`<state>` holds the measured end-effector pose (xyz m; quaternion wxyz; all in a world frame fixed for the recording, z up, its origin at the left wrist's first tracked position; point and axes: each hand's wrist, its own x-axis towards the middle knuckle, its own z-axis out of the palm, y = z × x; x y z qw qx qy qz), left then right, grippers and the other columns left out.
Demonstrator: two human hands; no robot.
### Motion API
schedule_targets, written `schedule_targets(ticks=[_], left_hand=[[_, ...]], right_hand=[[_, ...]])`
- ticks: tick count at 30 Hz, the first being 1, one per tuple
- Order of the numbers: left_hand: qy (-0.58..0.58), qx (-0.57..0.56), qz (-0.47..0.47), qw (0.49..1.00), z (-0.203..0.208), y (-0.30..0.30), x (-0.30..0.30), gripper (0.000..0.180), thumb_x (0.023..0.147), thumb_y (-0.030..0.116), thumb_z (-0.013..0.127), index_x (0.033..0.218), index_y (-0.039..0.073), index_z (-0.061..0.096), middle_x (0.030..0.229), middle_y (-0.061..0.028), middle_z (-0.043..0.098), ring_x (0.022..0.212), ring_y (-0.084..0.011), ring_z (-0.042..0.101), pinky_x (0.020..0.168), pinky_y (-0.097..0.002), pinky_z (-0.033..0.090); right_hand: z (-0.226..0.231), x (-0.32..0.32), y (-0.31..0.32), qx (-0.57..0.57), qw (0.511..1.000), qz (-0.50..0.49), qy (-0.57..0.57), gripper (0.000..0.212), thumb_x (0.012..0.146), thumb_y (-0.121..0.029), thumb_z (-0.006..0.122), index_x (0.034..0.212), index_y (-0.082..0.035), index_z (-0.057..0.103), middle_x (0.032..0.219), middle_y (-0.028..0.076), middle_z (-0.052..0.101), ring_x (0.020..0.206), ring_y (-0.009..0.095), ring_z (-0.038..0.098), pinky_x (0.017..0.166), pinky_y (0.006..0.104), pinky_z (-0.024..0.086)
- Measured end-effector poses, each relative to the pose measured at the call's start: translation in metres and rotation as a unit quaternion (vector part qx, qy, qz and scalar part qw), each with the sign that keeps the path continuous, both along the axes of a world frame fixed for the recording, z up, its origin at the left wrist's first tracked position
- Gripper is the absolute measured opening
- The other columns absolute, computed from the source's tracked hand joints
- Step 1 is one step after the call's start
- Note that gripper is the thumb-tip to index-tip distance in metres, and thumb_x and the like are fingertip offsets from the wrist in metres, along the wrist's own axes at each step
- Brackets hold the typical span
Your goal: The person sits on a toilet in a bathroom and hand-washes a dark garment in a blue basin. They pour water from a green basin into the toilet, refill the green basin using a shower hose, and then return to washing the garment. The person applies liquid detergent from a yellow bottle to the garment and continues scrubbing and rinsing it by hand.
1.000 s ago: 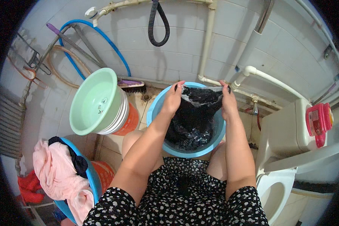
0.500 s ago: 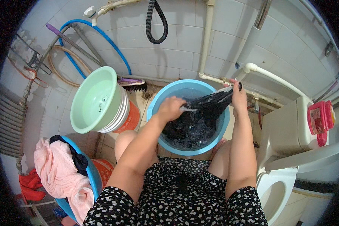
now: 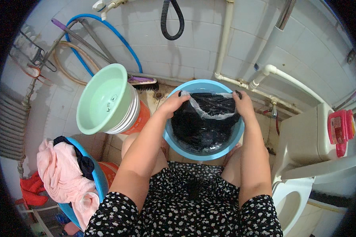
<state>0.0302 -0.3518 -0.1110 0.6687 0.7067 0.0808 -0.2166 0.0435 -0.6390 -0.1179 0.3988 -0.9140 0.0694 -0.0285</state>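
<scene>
Between my hands a wet black garment [image 3: 203,128] is spread across a light blue basin [image 3: 166,136] of water. A crumpled white strip runs along its far edge; whether that is lace or suds I cannot tell. Over the basin's far left side, my left hand [image 3: 174,105] pinches one end of that edge. At the far right rim, my right hand [image 3: 244,105] grips the other end, a bit of black cloth showing at the fingers. Most of the garment's lower part lies in the water.
Left stands a pale green basin [image 3: 101,96] on an orange-and-white bucket [image 3: 140,118]. Nearer, a blue tub [image 3: 100,179] holds a pink cloth [image 3: 65,170] and dark cloth. A toilet [image 3: 294,197] is at right. A brush [image 3: 146,86] and pipes line the tiled wall.
My right hand has come down from holding a stretched corner up at the right. My left hand has moved to the garment's far left edge, and the cloth now spreads between both hands.
</scene>
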Motion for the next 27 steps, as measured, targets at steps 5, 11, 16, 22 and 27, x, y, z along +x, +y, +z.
schedule_targets(ticks=[5,11,16,22,27], left_hand=[[-0.263,0.348,-0.005,0.9,-0.062,-0.014,-0.009,0.054,0.081,0.017,0.06,0.128,0.001,0.04,0.115,-0.0229,0.05,0.104,-0.0392,0.052,0.091,-0.0436,0.042],[-0.209,0.599,-0.253,0.731,-0.073,-0.043,-0.044,0.057,0.083,0.013,0.051,0.138,0.016,0.033,0.128,-0.0144,0.041,0.111,-0.0362,0.046,0.091,-0.0423,0.045],[-0.204,0.601,-0.29,0.716,-0.079,-0.046,-0.044,0.051,0.084,0.012,0.049,0.134,0.022,0.042,0.128,-0.0105,0.041,0.112,-0.034,0.045,0.088,-0.0417,0.047],[-0.157,0.32,-0.057,0.933,-0.088,-0.043,-0.012,0.047,0.078,0.012,0.057,0.124,0.011,0.052,0.108,-0.013,0.058,0.101,-0.0283,0.055,0.086,-0.0403,0.047],[0.099,-0.271,0.119,0.95,-0.013,-0.052,-0.01,0.03,0.082,0.022,0.06,0.107,0.005,0.059,0.1,-0.0095,0.063,0.091,-0.0219,0.06,0.08,-0.037,0.048]], right_hand=[[-0.044,-0.003,0.025,-0.036,0.987,0.139,0.072,0.064,0.078,-0.036,0.066,0.131,-0.007,0.043,0.119,0.022,0.054,0.11,0.036,0.053,0.094,0.0417,0.04],[-0.069,-0.036,0.056,-0.308,0.9,0.234,0.203,0.085,0.075,-0.042,0.069,0.143,-0.02,0.023,0.134,0.01,0.041,0.121,0.032,0.042,0.096,0.0461,0.038],[-0.096,-0.042,0.059,-0.358,0.871,0.215,0.261,0.071,0.082,-0.025,0.061,0.142,-0.023,0.024,0.133,0.011,0.04,0.122,0.031,0.041,0.097,0.0461,0.038],[-0.065,-0.026,0.062,-0.092,0.988,0.029,0.122,0.042,0.072,-0.007,0.061,0.114,-0.006,0.054,0.092,0.011,0.064,0.088,0.023,0.062,0.079,0.0362,0.047],[0.035,-0.048,0.063,0.27,0.959,0.09,-0.012,0.022,0.066,0.005,0.06,0.086,-0.004,0.056,0.085,0.001,0.056,0.081,0.013,0.053,0.076,0.0248,0.042]])
